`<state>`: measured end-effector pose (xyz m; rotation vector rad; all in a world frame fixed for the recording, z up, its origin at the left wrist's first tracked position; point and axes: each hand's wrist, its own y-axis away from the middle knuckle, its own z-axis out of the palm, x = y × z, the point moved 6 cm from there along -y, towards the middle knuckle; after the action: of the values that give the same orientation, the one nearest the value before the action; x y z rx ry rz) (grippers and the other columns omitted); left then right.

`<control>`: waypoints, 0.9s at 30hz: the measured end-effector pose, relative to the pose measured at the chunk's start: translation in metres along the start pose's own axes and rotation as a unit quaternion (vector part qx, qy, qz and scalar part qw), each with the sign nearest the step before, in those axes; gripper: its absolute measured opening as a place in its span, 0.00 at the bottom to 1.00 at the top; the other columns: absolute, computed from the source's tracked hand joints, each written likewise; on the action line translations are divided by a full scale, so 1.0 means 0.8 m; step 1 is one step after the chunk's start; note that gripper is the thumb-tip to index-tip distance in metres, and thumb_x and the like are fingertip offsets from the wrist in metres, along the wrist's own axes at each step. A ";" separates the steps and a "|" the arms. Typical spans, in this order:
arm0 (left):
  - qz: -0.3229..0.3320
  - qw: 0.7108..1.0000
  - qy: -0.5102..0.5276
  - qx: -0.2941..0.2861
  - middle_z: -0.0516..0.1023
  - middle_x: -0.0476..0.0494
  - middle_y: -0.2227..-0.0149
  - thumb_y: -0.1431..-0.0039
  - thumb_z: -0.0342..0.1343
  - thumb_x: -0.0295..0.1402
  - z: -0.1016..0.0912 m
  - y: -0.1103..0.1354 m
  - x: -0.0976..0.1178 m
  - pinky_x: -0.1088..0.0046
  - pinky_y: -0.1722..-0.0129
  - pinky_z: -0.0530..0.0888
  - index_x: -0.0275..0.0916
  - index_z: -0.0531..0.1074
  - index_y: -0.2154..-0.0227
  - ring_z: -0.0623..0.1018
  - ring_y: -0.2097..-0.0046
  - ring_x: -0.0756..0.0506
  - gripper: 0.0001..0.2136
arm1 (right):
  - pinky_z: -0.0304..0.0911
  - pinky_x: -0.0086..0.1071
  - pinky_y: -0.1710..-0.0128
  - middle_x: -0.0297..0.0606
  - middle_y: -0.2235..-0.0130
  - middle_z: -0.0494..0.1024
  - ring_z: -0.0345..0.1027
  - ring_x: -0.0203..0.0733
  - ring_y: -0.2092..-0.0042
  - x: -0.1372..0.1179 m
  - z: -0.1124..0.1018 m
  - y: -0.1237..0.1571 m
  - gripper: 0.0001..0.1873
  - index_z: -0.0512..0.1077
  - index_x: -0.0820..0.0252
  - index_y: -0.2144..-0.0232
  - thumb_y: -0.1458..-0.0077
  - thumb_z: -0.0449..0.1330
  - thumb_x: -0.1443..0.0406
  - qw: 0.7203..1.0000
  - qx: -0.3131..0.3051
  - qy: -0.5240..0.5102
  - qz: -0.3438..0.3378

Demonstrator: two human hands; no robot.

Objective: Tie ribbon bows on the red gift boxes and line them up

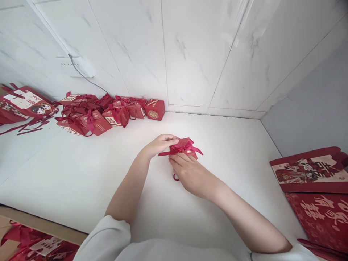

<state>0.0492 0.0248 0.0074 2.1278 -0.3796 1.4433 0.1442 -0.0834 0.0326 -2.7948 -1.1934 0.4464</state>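
A small red gift box [193, 154] sits on the white tabletop in front of me, with a bright red ribbon bow [185, 145] tied across its top. My left hand [162, 143] grips the box from its left side, thumb on the upper edge by the bow. The curled fingers of my right hand [187, 172] are closed against the near side of the box, partly covering it. One ribbon tail sticks out to the left and another to the right. Just below my right fingers, a dark red cord loop [175, 177] shows on the table.
Several red gift boxes [116, 114] with ribbons stand along the tiled wall. Printed red bags [29, 103] and loose ribbons [35, 125] lie at the far left. More red bags [312, 174] lean at the right. A carton [73, 237] of red items stands below the table's left edge.
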 end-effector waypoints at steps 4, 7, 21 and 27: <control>0.025 1.000 0.003 -0.004 0.76 0.43 0.52 0.43 0.53 0.45 0.001 0.001 0.005 0.61 0.43 0.63 0.40 0.76 0.57 0.71 0.47 0.40 0.18 | 0.63 0.43 0.52 0.45 0.56 0.74 0.66 0.47 0.54 0.011 -0.017 0.004 0.15 0.73 0.63 0.60 0.41 0.48 0.76 0.998 -0.005 -0.064 0.002; 0.025 1.000 -0.001 -0.012 0.75 0.43 0.50 0.43 0.53 0.47 0.002 0.003 0.008 0.61 0.43 0.63 0.40 0.76 0.57 0.71 0.46 0.41 0.19 | 0.62 0.47 0.50 0.51 0.46 0.68 0.63 0.52 0.47 0.005 -0.010 0.002 0.13 0.75 0.64 0.61 0.40 0.50 0.73 0.999 0.002 -0.032 0.002; 0.020 0.997 -0.056 -0.039 0.77 0.43 0.59 0.49 0.56 0.48 0.007 -0.001 0.004 0.64 0.56 0.70 0.37 0.77 0.71 0.74 0.56 0.41 0.17 | 0.63 0.44 0.52 0.49 0.54 0.73 0.64 0.49 0.50 0.004 -0.003 0.003 0.18 0.70 0.66 0.54 0.42 0.47 0.76 0.997 -0.014 -0.069 0.024; 0.014 0.999 -0.027 -0.030 0.78 0.44 0.61 0.47 0.53 0.48 0.006 -0.004 0.000 0.64 0.55 0.69 0.39 0.77 0.62 0.74 0.57 0.42 0.19 | 0.57 0.33 0.72 0.37 0.72 0.71 0.63 0.39 0.71 0.034 -0.039 0.015 0.16 0.70 0.58 0.75 0.39 0.47 0.71 0.981 -0.058 -0.171 0.070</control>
<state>0.0542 0.0246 0.0056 2.1246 -0.4690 1.3738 0.1799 -0.0706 0.0538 -3.0016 -1.1094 0.9309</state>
